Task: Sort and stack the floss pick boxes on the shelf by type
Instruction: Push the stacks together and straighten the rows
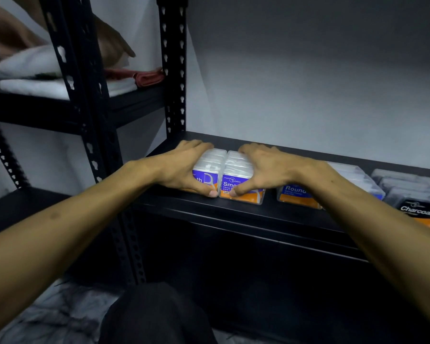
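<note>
Two rows of clear boxes with purple and orange "Smooth" labels stand side by side on the black shelf [233,214]. My left hand [184,170] grips the left Smooth boxes [209,160], fingers over the back, thumb on the front. My right hand [263,167] grips the right Smooth boxes [236,165] the same way. Both thumbs meet at the front between the rows. To the right sits a row of blue "Round" boxes [296,192], partly hidden by my right wrist. Further right are dark "Charcoal" boxes [412,194].
A black upright post [173,65] stands at the shelf's left end. Beyond it, on a neighbouring rack, another person's hands [114,43] handle white and red folded cloths [144,76]. The white wall backs the shelf. My dark-clad knee [154,316] is below.
</note>
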